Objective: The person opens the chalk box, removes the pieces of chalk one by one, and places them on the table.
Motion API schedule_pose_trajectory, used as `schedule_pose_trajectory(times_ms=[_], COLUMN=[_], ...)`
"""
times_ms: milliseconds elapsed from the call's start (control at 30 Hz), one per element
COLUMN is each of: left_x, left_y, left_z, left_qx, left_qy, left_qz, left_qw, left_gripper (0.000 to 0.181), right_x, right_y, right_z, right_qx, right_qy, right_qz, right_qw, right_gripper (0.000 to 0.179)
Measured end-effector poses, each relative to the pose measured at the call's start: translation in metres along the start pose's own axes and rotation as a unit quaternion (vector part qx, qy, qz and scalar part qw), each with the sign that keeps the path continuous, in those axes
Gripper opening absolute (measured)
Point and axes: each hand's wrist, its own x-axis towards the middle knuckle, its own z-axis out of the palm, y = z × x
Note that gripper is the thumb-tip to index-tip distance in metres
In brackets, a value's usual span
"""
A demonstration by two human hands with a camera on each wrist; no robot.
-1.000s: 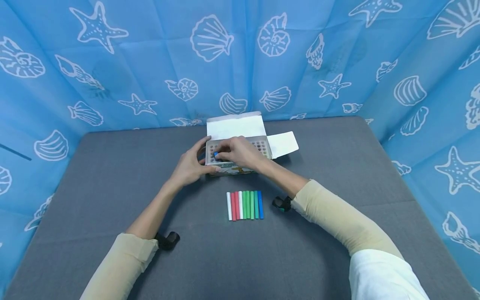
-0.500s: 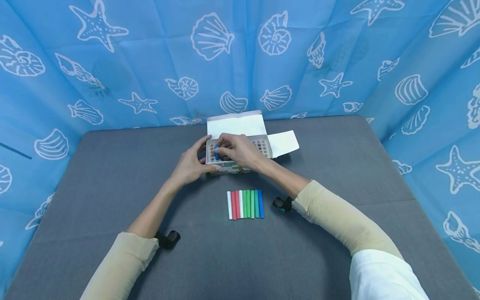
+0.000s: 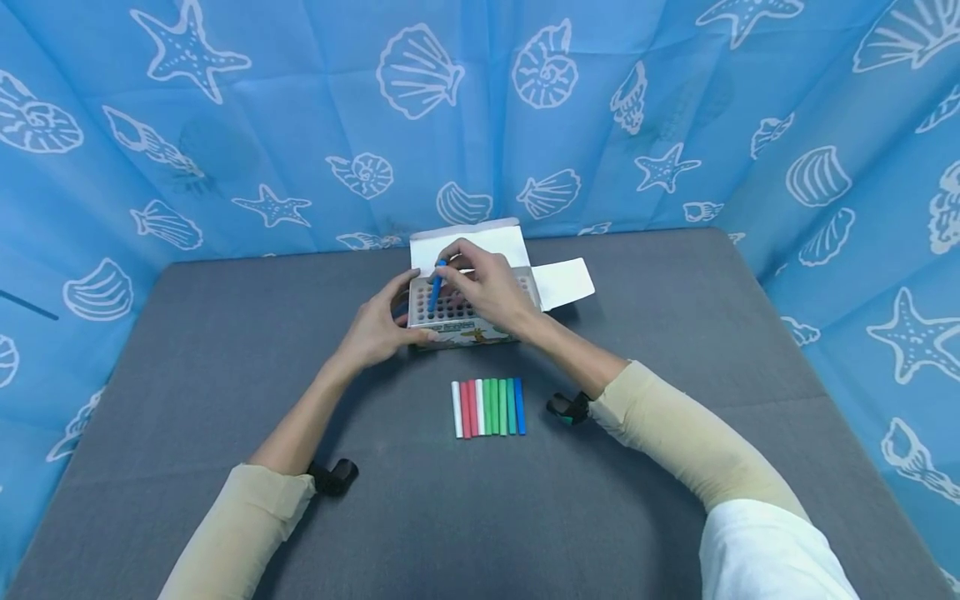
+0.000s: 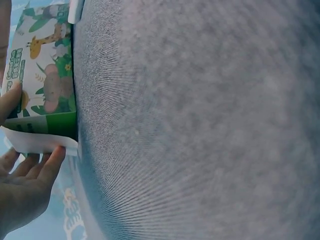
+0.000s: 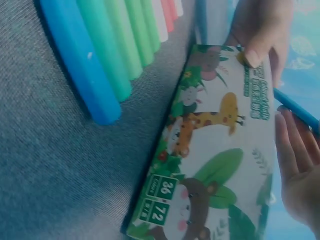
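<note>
A cardboard box (image 3: 468, 335) printed with cartoon animals stands open at the table's far middle, its inside a grid of round holes. My left hand (image 3: 371, 333) grips its left end, thumb on the printed front (image 4: 50, 75) and fingers along a white side flap (image 4: 37, 141). Above the box's left part, my right hand (image 3: 487, 287) pinches a blue chalk stick (image 3: 437, 292) between thumb and fingers. The stick is tilted, its lower tip close over the holes. In the right wrist view, the same blue chalk (image 5: 295, 107) shows partly behind the box's top edge.
Several chalk sticks (image 3: 487, 408) in white, red, green and blue lie side by side in front of the box. Its white lid (image 3: 510, 237) stands raised behind, and another flap (image 3: 562, 284) sticks out right. A blue seashell curtain (image 3: 480, 108) hangs behind the grey table (image 3: 637, 500).
My right hand has risen and moved back, drawing the blue chalk stick up from the box until most of its length shows. The left hand stays on the box.
</note>
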Motion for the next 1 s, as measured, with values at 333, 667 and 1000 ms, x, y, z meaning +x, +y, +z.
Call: schedule_pose_trajectory(times_ms=[333, 667, 1000], left_x=[0.002, 0.002, 0.0], left_y=[0.0, 0.0, 0.001], left_z=[0.0, 0.001, 0.002], left_qx=[-0.005, -0.007, -0.001], left_qy=[-0.003, 0.002, 0.005], left_qz=[0.0, 0.004, 0.005], left_qw=[1.0, 1.0, 1.0], left_gripper=[0.099, 0.099, 0.099], right_x=[-0.012, -0.033, -0.06], right_y=[-0.011, -0.01, -0.007], right_z=[-0.019, -0.033, -0.045], right_qx=[0.052, 0.065, 0.07], right_qy=[0.013, 0.02, 0.026], right_qz=[0.044, 0.068, 0.115], right_qw=[0.9976, 0.9954, 0.9906], right_gripper=[0.018, 0.019, 0.021])
